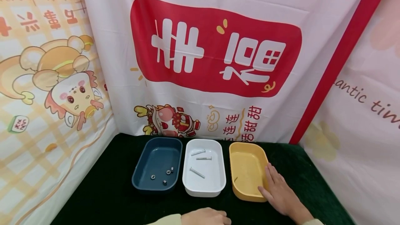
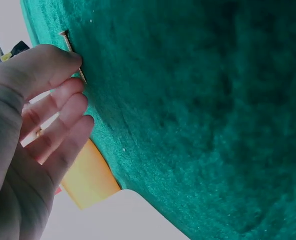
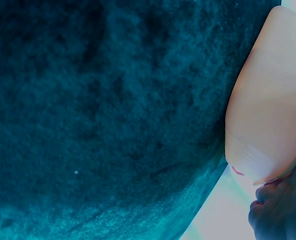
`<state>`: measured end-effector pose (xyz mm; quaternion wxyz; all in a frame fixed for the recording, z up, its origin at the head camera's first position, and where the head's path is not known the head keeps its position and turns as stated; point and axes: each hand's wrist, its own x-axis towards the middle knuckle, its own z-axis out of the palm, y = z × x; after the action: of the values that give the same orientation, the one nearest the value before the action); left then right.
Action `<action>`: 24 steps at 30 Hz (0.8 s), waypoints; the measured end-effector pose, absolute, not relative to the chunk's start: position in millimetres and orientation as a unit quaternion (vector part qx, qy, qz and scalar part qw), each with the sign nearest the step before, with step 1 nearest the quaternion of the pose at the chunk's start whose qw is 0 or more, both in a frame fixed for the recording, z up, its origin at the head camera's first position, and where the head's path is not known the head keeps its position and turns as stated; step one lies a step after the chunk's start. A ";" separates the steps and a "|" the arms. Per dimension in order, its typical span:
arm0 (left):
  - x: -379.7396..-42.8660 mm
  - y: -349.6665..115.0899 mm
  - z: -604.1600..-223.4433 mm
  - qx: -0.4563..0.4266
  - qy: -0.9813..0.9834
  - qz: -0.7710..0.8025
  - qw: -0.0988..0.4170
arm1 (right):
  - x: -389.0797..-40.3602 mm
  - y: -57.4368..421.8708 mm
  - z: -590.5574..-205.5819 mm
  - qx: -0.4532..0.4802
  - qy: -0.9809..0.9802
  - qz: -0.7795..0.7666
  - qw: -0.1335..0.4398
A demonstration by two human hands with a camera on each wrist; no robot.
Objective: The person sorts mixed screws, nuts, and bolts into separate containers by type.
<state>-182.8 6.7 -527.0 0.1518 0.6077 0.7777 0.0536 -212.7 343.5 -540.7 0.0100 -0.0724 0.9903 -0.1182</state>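
Observation:
My left hand (image 1: 206,216) is low in the head view, in front of the white tray (image 1: 204,193). In the left wrist view it pinches a thin brass-coloured screw (image 2: 64,36) between thumb and index finger, its head sticking out past the thumb. Against the right side of the yellow tray (image 1: 250,196) lies my right hand (image 1: 279,190), fingers extended along the wall and thumb over the front rim. Inside that tray a small brass-coloured screw (image 1: 235,179) leans near the left wall. The right wrist view shows only part of the right hand, dark at the lower corner.
Three silver bolts (image 1: 197,173) lie in the white tray. To its left, a dark blue tray (image 1: 135,180) holds several nuts (image 1: 152,177). The trays stand side by side on dark green cloth (image 1: 103,190), with printed fabric (image 1: 118,114) hanging behind and at the sides.

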 end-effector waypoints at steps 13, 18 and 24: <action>-188.8 12.9 -525.6 0.618 0.770 0.014 0.157 | -213.9 344.1 -542.8 -0.063 0.991 -0.118 0.022; -192.8 13.2 -528.1 0.641 0.755 0.003 0.138 | -214.4 344.1 -542.8 -0.062 0.991 -0.119 0.023; -197.0 15.7 -527.1 0.657 0.745 -0.016 0.113 | -214.6 344.3 -541.8 -0.063 0.991 -0.120 0.021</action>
<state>-197.0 15.7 -527.1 0.1134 0.6572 0.7450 -0.0165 -214.6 344.3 -541.8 0.0207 -0.0630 0.9905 -0.1205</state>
